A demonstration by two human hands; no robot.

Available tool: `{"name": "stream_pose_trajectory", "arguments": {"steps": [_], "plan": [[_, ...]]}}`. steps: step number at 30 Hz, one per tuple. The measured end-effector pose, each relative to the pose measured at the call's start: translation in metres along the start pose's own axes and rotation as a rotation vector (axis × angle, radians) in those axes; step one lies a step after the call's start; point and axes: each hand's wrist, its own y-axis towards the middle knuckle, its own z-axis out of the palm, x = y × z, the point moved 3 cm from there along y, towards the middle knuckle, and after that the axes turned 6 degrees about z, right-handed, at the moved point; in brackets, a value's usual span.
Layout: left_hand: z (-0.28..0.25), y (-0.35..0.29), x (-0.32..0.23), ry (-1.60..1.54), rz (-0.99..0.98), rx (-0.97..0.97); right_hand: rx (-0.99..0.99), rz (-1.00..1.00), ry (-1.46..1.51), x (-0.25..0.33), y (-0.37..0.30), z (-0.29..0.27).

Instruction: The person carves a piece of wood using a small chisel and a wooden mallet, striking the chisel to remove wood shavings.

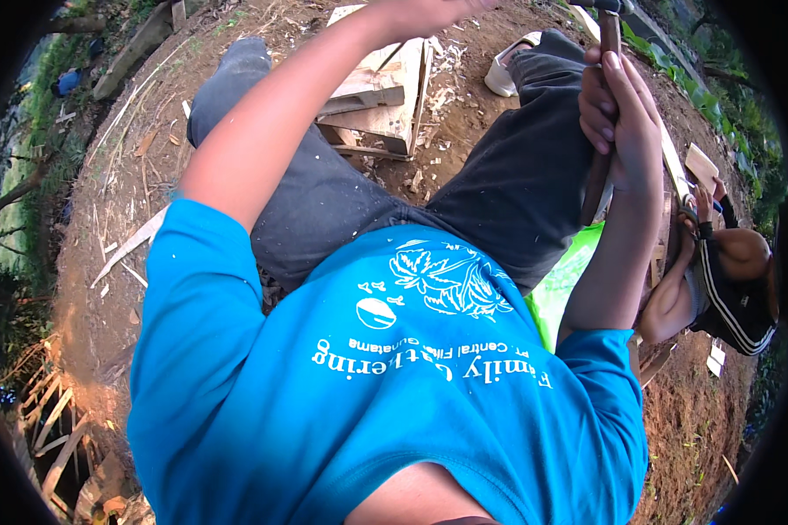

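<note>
My right hand (pixel 620 114) is closed round the brown handle of a hammer (pixel 610 33), held upright over my right knee. Its dark metal head is cut by the top edge of the view. My left hand (pixel 429 16) reaches across at the top, above the wooden pieces between my legs; most of its fingers are out of view, so I cannot tell what they do. Below it a wooden block (pixel 363 101) lies on a pale wooden board (pixel 392 122).
Wood shavings (pixel 446 66) litter the soil around the boards. Beside my right thigh is a bright green bag or sheet (pixel 562 280). A co-worker (pixel 718 271) sits at the right, hands at a piece of wood (pixel 701 166). Wood strips (pixel 57 424) pile up at lower left.
</note>
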Motion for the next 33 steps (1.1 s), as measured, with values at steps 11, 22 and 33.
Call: {"name": "stream_pose_trajectory", "arguments": {"steps": [11,22,33], "plan": [[-0.066,-0.077,0.001,-0.563,-0.01,-0.728,-0.004,-0.013,-0.041,-0.004,0.004,0.011],[-0.053,-0.077,0.008,-0.443,0.007,-0.717,0.003,-0.028,-0.201,0.01,0.007,0.037],[-0.05,-0.083,0.013,-0.287,0.059,-0.631,0.132,-0.647,-1.502,0.112,0.085,0.173]]}}
